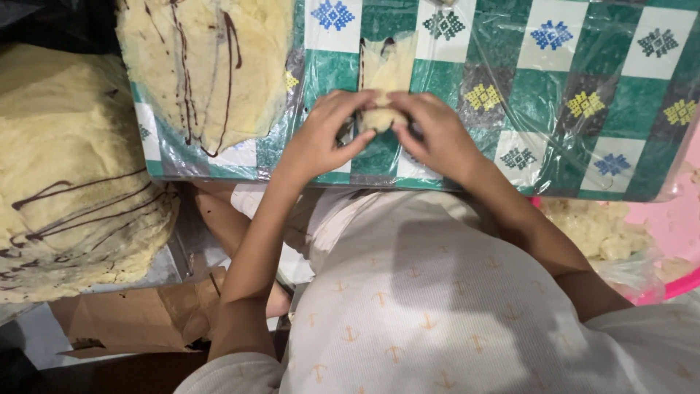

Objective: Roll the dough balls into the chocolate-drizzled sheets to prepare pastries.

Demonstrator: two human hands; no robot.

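Both hands meet at twelve o'clock on the green-and-white checked, plastic-covered board (510, 95): left hand (321, 138) and right hand (437, 138) pinched around a small pale roll of soft dough (379, 118). It looks light, pliable and easily squashed, best cupped at its ends. At nine o'clock lies a big chocolate-streaked yellow dough sheet (73, 175).

Brown flattened cardboard box (127, 321) at lower left; clear plastic bag (627, 266) at right edge.

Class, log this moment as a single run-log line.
left hand: holding dough roll | right hand: holding it too | surface: checked board
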